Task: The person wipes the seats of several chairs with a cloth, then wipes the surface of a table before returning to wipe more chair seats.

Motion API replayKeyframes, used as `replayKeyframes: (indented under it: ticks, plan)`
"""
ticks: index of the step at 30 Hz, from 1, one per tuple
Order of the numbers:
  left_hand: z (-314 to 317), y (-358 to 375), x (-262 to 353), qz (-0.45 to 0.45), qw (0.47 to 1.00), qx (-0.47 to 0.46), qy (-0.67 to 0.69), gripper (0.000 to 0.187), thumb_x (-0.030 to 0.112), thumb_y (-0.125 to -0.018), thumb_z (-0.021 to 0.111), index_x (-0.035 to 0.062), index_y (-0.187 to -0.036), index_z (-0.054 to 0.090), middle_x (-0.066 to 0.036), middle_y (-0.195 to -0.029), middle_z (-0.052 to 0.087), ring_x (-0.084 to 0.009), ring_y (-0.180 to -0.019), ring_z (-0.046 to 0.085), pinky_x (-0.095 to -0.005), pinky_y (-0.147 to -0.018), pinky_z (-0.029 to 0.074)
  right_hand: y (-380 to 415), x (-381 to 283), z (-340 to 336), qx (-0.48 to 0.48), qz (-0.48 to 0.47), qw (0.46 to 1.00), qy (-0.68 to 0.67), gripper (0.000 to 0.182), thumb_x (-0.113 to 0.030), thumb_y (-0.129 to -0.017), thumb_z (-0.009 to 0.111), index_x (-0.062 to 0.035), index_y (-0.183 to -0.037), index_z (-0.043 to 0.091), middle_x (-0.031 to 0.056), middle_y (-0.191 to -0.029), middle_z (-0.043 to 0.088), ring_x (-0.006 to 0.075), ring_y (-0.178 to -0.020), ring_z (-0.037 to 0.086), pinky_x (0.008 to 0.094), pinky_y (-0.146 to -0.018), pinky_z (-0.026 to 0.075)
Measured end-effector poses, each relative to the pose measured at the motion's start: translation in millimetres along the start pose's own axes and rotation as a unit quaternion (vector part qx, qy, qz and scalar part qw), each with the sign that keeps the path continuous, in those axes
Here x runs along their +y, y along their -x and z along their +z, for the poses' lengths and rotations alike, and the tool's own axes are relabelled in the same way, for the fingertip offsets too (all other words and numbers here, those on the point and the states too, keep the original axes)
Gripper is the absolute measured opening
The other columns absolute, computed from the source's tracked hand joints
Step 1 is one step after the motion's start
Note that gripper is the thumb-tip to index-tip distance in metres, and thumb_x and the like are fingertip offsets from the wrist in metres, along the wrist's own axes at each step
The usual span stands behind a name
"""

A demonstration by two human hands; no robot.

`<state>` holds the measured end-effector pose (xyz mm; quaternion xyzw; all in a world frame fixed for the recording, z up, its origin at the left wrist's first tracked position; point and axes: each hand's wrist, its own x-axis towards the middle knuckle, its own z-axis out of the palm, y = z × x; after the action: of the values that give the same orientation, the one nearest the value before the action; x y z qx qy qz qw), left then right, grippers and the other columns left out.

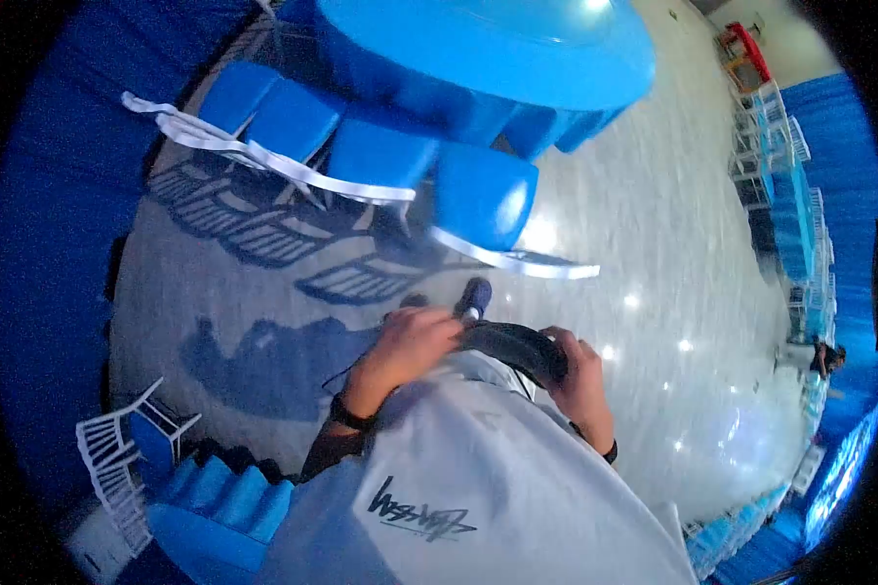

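Note:
In front of my waist is a black curved band (517, 348), thick and smooth; I cannot make out exactly what it is. My right hand (582, 380) is closed around its right end, thumb and fingers wrapped over it. At the other end my left hand (415, 346), slightly blurred, has its fingers curled against the band. Dark wristbands circle both wrists. A thin dark cord hangs by my left wrist. Below the hands is my pale shirt (458, 458) with black lettering, and a dark shoe (474, 297) shows beyond them.
White-framed chairs with blue seats (488, 190) line a round table in blue cloth (498, 58) ahead. Another chair (117, 458) and a blue-draped table (205, 536) stand at lower left. More chairs and tables line the right, where a person (827, 359) is visible.

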<state>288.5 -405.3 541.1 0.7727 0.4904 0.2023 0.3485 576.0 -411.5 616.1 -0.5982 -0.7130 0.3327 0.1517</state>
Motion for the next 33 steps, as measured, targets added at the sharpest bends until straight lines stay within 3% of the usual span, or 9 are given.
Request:
replayKeyframes:
  ticks: [4, 5, 12, 20, 22, 24, 28, 32, 33]
  plan:
    - [-15.2, 38.2, -19.8, 0.015, 1.000, -0.011, -0.014, 0.021, 0.014, -0.084, 0.077, 0.0069, -0.103, 0.073, -0.011, -0.098, 0.068, -0.0344, -0.089, 0.069, -0.0450, -0.077, 0.055, 10.4, 16.8, 28.4, -0.058, -0.105, 0.982, 0.143, 0.048, -0.007, -0.069, 0.083, -0.0106, -0.115, 0.068, 0.0091, -0.101, 0.074, 0.0319, -0.092, 0.067, 0.0413, -0.085, 0.051]
    - [-22.1, 42.3, -18.8, 0.010, 1.000, -0.015, -0.021, 0.021, 0.014, -0.084, 0.077, 0.0066, -0.103, 0.072, -0.012, -0.098, 0.068, -0.0350, -0.089, 0.069, -0.0452, -0.077, 0.055, 14.0, 14.6, 31.6, -0.093, -0.116, 0.975, 0.163, 0.051, -0.009, -0.073, 0.077, -0.0102, -0.123, 0.068, 0.0127, -0.116, 0.071, 0.0323, -0.106, 0.066, 0.0450, -0.094, 0.050]
    - [-56.0, 42.8, -7.2, -0.086, 0.996, 0.012, 0.039, 0.021, 0.018, -0.089, 0.076, 0.0033, -0.103, 0.070, -0.017, -0.100, 0.073, -0.0400, -0.088, 0.070, -0.0460, -0.074, 0.055, 12.6, -3.1, 61.0, -0.015, -0.139, 0.987, 0.080, 0.040, -0.010, -0.079, 0.072, -0.0042, -0.118, 0.070, 0.0169, -0.125, 0.065, 0.0389, -0.106, 0.064, 0.0475, -0.096, 0.052]
    - [-52.1, -10.7, 15.4, 0.024, 0.975, -0.207, -0.084, 0.052, 0.053, -0.082, 0.081, 0.0089, -0.109, 0.075, -0.012, -0.100, 0.074, -0.0346, -0.092, 0.072, -0.0438, -0.078, 0.056, 45.4, 25.2, 49.9, -0.010, 0.007, 0.997, -0.075, 0.041, 0.005, -0.074, 0.063, -0.0035, -0.114, 0.067, 0.0201, -0.108, 0.068, 0.0444, -0.099, 0.062, 0.0504, -0.092, 0.051]
    - [-36.0, -37.3, 29.9, 0.034, 0.946, -0.308, -0.093, 0.048, 0.056, -0.091, 0.071, 0.0111, -0.107, 0.076, -0.012, -0.096, 0.073, -0.0357, -0.089, 0.071, -0.0473, -0.074, 0.055, 53.0, 45.8, 52.5, 0.051, -0.007, 0.994, -0.092, 0.032, 0.001, -0.087, 0.066, -0.0047, -0.118, 0.067, 0.0189, -0.099, 0.068, 0.0439, -0.088, 0.063, 0.0456, -0.085, 0.048]
    - [2.2, -58.1, 29.1, 0.016, 0.939, -0.335, 0.076, 0.047, 0.055, -0.093, 0.068, 0.0097, -0.107, 0.074, -0.012, -0.092, 0.073, -0.0376, -0.087, 0.071, -0.0498, -0.073, 0.055, 67.2, 60.4, 45.9, 0.094, -0.003, 0.989, -0.111, 0.030, 0.005, -0.087, 0.064, -0.0016, -0.116, 0.067, 0.0197, -0.097, 0.068, 0.0422, -0.086, 0.064, 0.0449, -0.083, 0.049]
    - [55.3, -106.9, 97.6, 0.184, 0.911, -0.336, -0.154, 0.050, 0.055, -0.092, 0.067, 0.0080, -0.109, 0.065, -0.014, -0.093, 0.071, -0.0392, -0.090, 0.071, -0.0530, -0.076, 0.056, 84.5, 102.1, 29.8, 0.139, 0.167, 0.950, -0.226, 0.020, -0.003, -0.092, 0.069, 0.0001, -0.112, 0.068, 0.0167, -0.092, 0.067, 0.0206, -0.085, 0.065, 0.0355, -0.077, 0.052]
    - [116.7, -146.2, 183.7, 0.207, 0.912, -0.342, -0.087, 0.050, 0.051, -0.087, 0.074, 0.0062, -0.105, 0.064, -0.013, -0.098, 0.070, -0.0376, -0.093, 0.070, -0.0535, -0.079, 0.055, 97.3, 186.4, 27.2, 0.318, 0.273, 0.837, -0.351, 0.034, -0.014, -0.096, 0.073, 0.0005, -0.124, 0.061, 0.0091, -0.112, 0.065, 0.0166, -0.090, 0.063, 0.0321, -0.079, 0.053]
    - [128.5, -156.4, 203.9, 0.221, 0.902, -0.362, -0.083, 0.049, 0.050, -0.086, 0.075, 0.0057, -0.104, 0.064, -0.013, -0.098, 0.070, -0.0373, -0.093, 0.070, -0.0535, -0.079, 0.055, 103.5, 203.9, 17.4, 0.343, 0.310, 0.759, -0.459, 0.037, -0.014, -0.095, 0.074, 0.0007, -0.126, 0.060, 0.0095, -0.112, 0.065, 0.0166, -0.092, 0.064, 0.0323, -0.081, 0.054]
